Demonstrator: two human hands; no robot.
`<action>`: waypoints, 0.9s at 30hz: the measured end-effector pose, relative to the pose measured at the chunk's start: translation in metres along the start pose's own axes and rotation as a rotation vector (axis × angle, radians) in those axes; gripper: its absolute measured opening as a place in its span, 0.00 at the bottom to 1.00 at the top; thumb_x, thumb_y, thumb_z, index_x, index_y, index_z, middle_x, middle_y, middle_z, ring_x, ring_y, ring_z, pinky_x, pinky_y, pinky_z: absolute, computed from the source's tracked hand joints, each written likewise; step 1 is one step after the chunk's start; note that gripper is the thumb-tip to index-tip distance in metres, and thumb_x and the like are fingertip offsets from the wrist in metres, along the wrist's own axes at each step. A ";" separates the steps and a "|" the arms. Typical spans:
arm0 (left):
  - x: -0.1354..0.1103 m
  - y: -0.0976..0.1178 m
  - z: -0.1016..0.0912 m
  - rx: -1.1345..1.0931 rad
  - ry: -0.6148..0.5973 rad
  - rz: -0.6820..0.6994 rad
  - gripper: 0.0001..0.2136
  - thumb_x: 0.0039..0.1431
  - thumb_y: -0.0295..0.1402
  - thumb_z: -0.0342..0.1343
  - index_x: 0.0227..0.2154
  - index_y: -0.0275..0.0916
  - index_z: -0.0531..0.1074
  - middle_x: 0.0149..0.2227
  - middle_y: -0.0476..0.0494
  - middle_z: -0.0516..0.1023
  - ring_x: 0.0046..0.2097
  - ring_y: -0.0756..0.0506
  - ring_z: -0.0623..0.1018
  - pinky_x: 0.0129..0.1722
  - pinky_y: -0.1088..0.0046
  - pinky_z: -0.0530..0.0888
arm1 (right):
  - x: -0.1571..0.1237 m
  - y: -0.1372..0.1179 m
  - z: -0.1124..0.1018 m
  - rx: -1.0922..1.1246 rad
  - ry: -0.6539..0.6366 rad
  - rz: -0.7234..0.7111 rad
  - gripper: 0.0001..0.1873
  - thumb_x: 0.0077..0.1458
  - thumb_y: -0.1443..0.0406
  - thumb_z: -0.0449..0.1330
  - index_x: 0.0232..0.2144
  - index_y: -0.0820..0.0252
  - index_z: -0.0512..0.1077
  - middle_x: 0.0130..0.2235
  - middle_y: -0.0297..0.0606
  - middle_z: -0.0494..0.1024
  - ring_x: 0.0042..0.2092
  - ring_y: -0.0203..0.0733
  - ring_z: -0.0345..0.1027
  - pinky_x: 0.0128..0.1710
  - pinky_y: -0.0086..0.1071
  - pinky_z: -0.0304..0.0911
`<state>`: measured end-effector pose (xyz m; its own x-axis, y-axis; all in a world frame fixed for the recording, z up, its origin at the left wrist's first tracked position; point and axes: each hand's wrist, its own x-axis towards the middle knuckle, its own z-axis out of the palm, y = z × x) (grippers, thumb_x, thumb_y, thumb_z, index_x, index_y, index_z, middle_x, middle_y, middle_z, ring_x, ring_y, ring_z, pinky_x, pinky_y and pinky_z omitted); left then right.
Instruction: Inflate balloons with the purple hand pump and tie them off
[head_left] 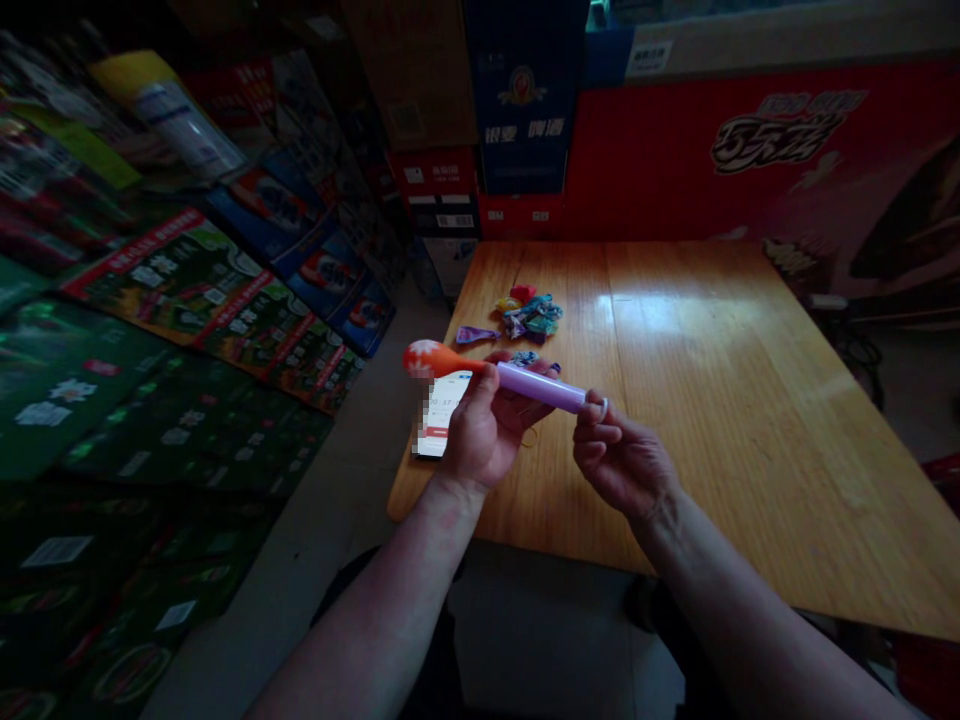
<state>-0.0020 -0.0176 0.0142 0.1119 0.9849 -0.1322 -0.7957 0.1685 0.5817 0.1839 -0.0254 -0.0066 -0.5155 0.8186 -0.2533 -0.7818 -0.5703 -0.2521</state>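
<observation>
Between my hands is a purple balloon pump [540, 387], held above the near left part of the table. An orange balloon [431, 359] with white flower prints sits on the pump's left end, its round end slightly swollen. My left hand [484, 425] is closed around the join, thumb on the balloon's neck. At the other end, the fingers of my right hand [622, 455] pinch the pump's whitish handle. A phone [436, 420] with a lit screen lies under the balloon, partly covered by my left hand. Just behind my hands lies a blue patterned balloon [525, 358].
Several limp balloons [532, 315] are heaped on the wooden table [720, 440], with a purple one [477, 335] beside them. A thin yellow ring [529, 438] lies near my left hand. Stacked drink cartons [187, 430] line the left, and a blue carton [525, 100] stands behind.
</observation>
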 end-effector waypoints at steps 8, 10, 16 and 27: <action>0.000 0.004 -0.008 -0.012 -0.042 -0.023 0.13 0.70 0.42 0.61 0.53 0.45 0.75 0.53 0.35 0.84 0.61 0.32 0.80 0.60 0.45 0.76 | -0.002 -0.004 0.002 0.060 -0.020 -0.029 0.08 0.63 0.74 0.64 0.42 0.59 0.77 0.31 0.25 0.79 0.21 0.19 0.62 0.24 0.13 0.66; 0.001 0.003 -0.011 -0.006 -0.031 -0.042 0.13 0.70 0.41 0.62 0.53 0.44 0.75 0.53 0.34 0.84 0.61 0.32 0.81 0.59 0.44 0.76 | 0.002 -0.005 -0.001 0.080 -0.035 -0.024 0.08 0.63 0.75 0.63 0.41 0.60 0.77 0.30 0.25 0.78 0.21 0.19 0.62 0.23 0.13 0.65; 0.008 0.005 -0.016 -0.001 0.064 -0.051 0.12 0.71 0.40 0.60 0.50 0.41 0.77 0.50 0.33 0.85 0.59 0.32 0.82 0.60 0.46 0.76 | -0.001 -0.015 0.005 -0.005 -0.049 0.009 0.08 0.63 0.74 0.61 0.40 0.59 0.76 0.30 0.25 0.78 0.21 0.19 0.61 0.23 0.12 0.63; 0.000 -0.003 -0.010 0.041 -0.011 -0.033 0.16 0.71 0.45 0.60 0.56 0.43 0.75 0.54 0.35 0.84 0.60 0.32 0.81 0.60 0.46 0.77 | -0.010 -0.021 0.011 -0.110 0.049 -0.047 0.06 0.63 0.72 0.61 0.38 0.57 0.76 0.30 0.25 0.78 0.21 0.21 0.58 0.24 0.15 0.63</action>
<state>-0.0054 -0.0180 0.0047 0.1447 0.9791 -0.1431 -0.7666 0.2024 0.6094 0.2017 -0.0211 0.0118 -0.4593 0.8419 -0.2831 -0.7600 -0.5375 -0.3653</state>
